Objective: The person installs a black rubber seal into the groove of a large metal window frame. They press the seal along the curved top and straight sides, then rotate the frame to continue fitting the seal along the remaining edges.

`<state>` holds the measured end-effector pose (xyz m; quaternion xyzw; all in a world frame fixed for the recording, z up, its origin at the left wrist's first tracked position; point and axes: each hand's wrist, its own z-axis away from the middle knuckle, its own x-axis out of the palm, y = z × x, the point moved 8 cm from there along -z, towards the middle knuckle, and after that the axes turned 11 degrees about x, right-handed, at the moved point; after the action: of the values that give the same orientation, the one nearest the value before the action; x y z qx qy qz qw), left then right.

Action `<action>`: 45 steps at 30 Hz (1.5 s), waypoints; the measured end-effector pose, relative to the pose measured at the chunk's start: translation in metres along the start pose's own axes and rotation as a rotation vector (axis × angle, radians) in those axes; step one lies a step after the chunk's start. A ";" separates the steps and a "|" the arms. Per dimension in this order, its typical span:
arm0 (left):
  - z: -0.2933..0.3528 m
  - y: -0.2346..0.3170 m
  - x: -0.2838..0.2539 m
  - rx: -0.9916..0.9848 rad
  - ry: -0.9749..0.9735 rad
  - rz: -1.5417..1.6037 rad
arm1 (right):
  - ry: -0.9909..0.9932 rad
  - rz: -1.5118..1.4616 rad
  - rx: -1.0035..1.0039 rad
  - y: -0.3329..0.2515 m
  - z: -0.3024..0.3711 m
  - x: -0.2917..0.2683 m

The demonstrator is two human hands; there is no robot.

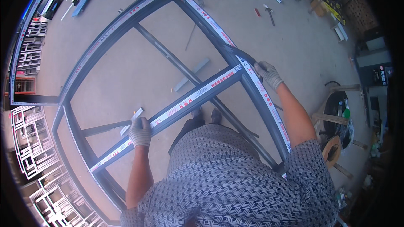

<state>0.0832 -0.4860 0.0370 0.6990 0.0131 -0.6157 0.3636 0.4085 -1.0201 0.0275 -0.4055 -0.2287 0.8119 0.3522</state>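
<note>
A large dark metal window frame (263,96) with printed white film on its bars stretches before me. Wrapped in a pale knit glove, my left hand (139,132) is closed on the crossbar (189,103) near its left end. A short silver metal piece (132,121) shows beside those fingers; whether they touch it I cannot tell. At the frame's right side, my gloved right hand (269,74) pinches a flexible black strip (243,54), which bows up from the right bar near the crossbar joint. The fingertips are partly hidden by the strip.
Beneath the frame run dark support bars (168,54), and a grey metal offcut (191,75) lies on the floor. A hammer (269,15) and a small red object (257,12) lie beyond. Coiled black material (334,105) sits at right; stacked silver frames (33,138) stand left.
</note>
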 end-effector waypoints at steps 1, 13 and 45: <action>-0.001 0.001 -0.001 -0.006 -0.008 0.004 | 0.001 -0.012 0.056 -0.012 0.013 -0.002; -0.079 0.117 0.067 0.141 -0.230 0.553 | 0.591 0.632 -0.183 -0.097 0.102 0.025; -0.171 0.330 0.252 -0.013 -0.786 0.949 | 0.347 0.640 -0.104 -0.133 0.091 0.065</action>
<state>0.4430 -0.7473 -0.0232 0.3472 -0.4306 -0.5984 0.5797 0.3579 -0.8925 0.1341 -0.6055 -0.0681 0.7875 0.0928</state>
